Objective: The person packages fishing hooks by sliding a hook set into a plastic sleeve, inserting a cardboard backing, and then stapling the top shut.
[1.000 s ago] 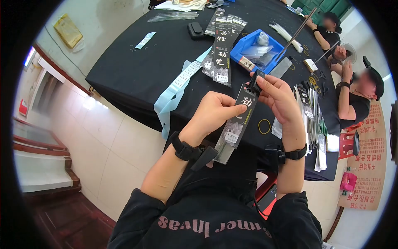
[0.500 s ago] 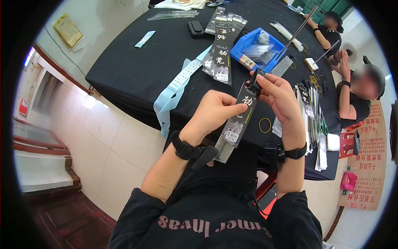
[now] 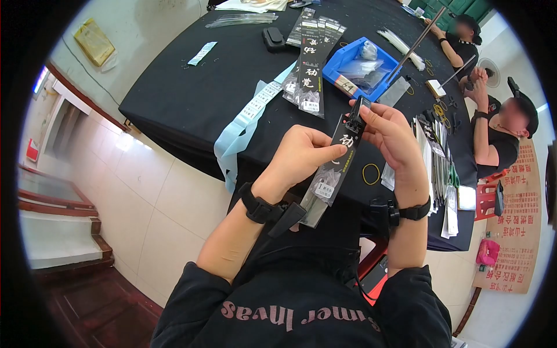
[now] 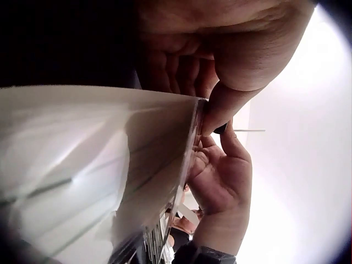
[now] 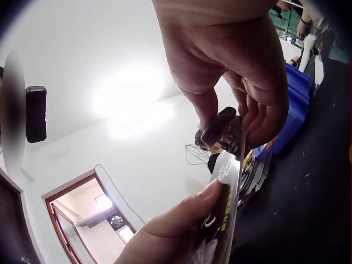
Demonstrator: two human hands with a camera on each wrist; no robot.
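Observation:
In the head view, a long, narrow package [image 3: 335,168] with a black printed card and a clear sleeve slants in front of the person's chest. A white label sticks to its lower half. The left hand [image 3: 299,155] pinches its left edge around mid-length, thumb lying flat over the print. At the upper end, the right hand [image 3: 390,132] grips a small black stapler [image 5: 220,127] between thumb and fingers, its jaws at the package's top edge. The left wrist view shows the package's clear back [image 4: 99,165], with the left thumb [image 4: 217,113] along the edge.
Similar packages [image 3: 310,72] lie fanned out beyond the hands, beside a blue bin [image 3: 331,68] of clear bags. A pale blue label strip [image 3: 246,119] hangs over the table edge. More packages [image 3: 432,156], scissors [image 3: 454,177] and a yellow rubber band [image 3: 371,174] lie right. Two people sit at right.
Both hands, the package and the stapler stay almost still. At right, the nearer seated person's head turns and their hands come together.

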